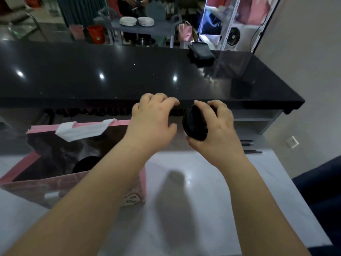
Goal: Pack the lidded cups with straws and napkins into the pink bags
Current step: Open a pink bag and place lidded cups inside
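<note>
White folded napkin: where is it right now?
Head view, left of centre: the white folded napkin rests on the far rim of the open pink paper bag, left of the left hand.

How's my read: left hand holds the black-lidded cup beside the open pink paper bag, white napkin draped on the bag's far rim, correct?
Not quite. The head view shows the right hand, not the left hand, with its grip on the black-lidded cup. The rest stands: the cup is beside the open pink paper bag, and the white napkin drapes over its far rim.
</note>
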`<act>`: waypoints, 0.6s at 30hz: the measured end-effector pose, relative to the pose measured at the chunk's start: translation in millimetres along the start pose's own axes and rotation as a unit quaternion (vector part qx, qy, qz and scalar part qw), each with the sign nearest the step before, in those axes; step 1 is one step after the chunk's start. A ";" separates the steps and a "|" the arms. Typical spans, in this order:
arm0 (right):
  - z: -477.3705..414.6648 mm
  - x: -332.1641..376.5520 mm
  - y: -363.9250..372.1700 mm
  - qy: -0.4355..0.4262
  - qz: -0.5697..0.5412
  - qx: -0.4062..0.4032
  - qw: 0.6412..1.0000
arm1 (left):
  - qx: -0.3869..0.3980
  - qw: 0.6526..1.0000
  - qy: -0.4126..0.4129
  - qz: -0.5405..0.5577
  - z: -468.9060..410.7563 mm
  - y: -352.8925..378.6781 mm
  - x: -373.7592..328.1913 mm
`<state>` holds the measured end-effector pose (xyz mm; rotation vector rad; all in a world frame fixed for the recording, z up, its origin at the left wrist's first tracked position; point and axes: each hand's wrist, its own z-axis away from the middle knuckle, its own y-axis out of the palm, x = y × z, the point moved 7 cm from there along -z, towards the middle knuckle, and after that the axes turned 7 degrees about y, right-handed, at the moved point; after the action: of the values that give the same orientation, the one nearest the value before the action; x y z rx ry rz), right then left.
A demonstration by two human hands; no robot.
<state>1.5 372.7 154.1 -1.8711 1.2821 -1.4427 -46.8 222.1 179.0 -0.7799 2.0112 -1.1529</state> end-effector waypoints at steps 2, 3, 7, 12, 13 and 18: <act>4.6 27.0 -5.7 -0.034 -0.019 -0.022 0.999 | -0.014 1.000 -0.009 0.013 11.7 -22.9 18.0; 6.6 40.1 -7.4 -0.049 -0.025 -0.032 0.998 | -0.019 1.000 -0.014 0.014 19.2 -32.1 28.0; 4.4 85.2 -9.0 -0.084 -0.045 -0.034 0.995 | -0.021 0.998 -0.015 0.050 53.2 -60.9 70.2; -6.1 132.2 -18.5 -0.088 -0.110 -0.022 0.990 | -0.010 0.989 -0.003 0.149 94.7 -89.6 110.1; -5.3 142.0 -19.8 -0.094 -0.132 -0.015 0.987 | 0.000 0.988 -0.009 0.156 101.5 -91.4 116.7; 9.6 186.9 -6.4 -0.121 -0.196 0.058 0.971 | 0.046 0.994 -0.029 0.095 123.2 -92.4 140.9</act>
<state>16.8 212.2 249.3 -2.2234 0.7260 -1.3810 -17.1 15.6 178.1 -0.5577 1.9240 -1.0909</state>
